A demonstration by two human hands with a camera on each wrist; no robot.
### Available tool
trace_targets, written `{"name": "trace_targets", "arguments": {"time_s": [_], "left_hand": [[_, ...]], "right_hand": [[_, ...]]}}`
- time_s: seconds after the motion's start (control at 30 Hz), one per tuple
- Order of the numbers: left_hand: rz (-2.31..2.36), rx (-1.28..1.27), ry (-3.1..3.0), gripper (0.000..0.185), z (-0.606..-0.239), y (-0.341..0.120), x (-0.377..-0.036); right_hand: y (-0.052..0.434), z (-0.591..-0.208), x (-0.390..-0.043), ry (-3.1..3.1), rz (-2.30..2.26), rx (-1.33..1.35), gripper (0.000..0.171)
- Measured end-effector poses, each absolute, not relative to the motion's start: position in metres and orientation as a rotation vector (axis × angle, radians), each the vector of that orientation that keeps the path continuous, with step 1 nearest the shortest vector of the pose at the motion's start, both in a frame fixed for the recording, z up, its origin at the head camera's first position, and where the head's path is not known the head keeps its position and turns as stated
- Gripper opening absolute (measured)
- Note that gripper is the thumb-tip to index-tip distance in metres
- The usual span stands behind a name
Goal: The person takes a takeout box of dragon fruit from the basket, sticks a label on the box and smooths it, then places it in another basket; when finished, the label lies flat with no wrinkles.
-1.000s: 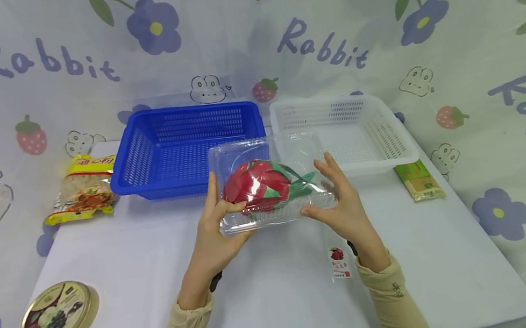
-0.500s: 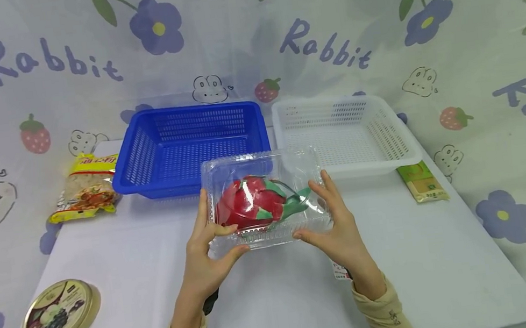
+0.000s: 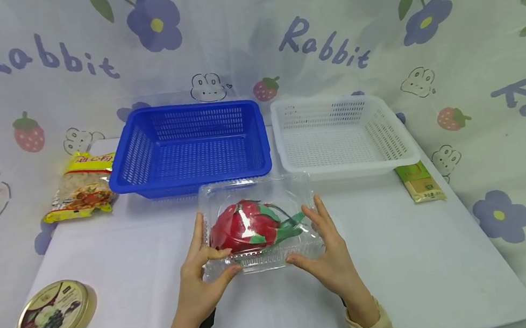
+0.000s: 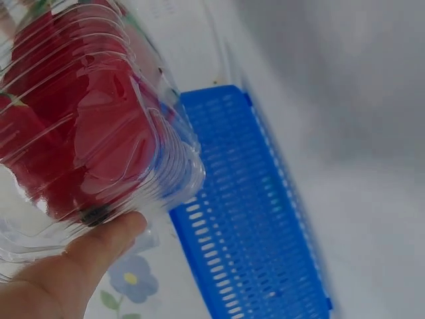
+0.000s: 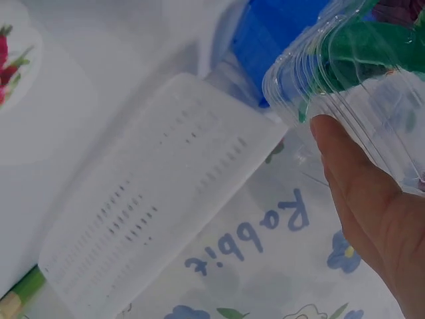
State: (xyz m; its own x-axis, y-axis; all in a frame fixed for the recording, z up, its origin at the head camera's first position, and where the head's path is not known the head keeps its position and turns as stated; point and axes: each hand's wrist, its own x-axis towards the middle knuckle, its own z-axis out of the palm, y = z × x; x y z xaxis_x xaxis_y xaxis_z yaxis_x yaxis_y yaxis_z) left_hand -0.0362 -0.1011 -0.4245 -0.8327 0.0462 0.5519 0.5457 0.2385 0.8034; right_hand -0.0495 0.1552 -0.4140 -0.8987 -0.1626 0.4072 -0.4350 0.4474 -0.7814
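Observation:
A clear plastic clamshell box [image 3: 274, 260] is held up over the table's middle, its lid down. Through the plastic shows a red dragon fruit [image 3: 246, 228] with green leaf tips. My left hand [image 3: 200, 282] grips the box at its left end, thumb at the front edge and fingers along the side. At the right end my right hand [image 3: 333, 264] grips it likewise, thumb at the front. In the left wrist view a finger of the left hand [image 4: 73, 272] lies against the ribbed box wall [image 4: 179, 173]. The right wrist view shows the right hand [image 5: 372, 193] touching the other end.
Behind the box stand a blue basket [image 3: 192, 187] and a white basket [image 3: 356, 167], side by side. A yellow food bag [image 3: 83, 190] lies left of them, a green packet [image 3: 421, 184] to the right. A round gold tin [image 3: 56, 314] lies at front left.
Both hands have brought the box nearer to me and slightly left, away from the baskets. The small label on the table is now hidden in the head view.

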Motion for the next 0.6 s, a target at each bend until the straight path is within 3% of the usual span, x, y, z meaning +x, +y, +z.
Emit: {"name": "trace_targets", "arguments": {"time_s": [0.6], "left_hand": [[-1.726, -0.357, -2.221, 0.027, -0.444, -0.109, -0.031]], "right_hand": [[0.149, -0.439, -0.041, -2.474, 1.488, 0.502, 0.087]]}}
